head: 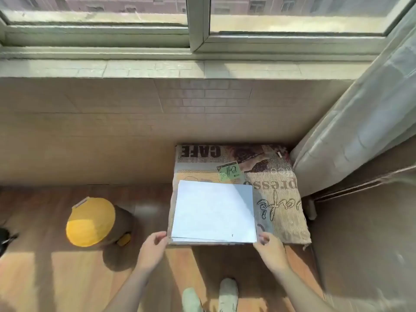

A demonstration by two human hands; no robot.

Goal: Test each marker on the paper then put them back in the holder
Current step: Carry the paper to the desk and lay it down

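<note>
Both hands working the thin white paper stack (213, 210) lying on the coffee-print fabric cushion (279, 199): left hand (155, 246) pinching its near-left corner, right hand (270, 246) pinching near-right corner. Wooden floor (78, 278) underneath.

White paper (213, 212) stack lies flat on a printed cushion (279, 199).

White paper (213, 210), cafe-print tan cushion (281, 199), yellow/brown plush (90, 221).
</note>
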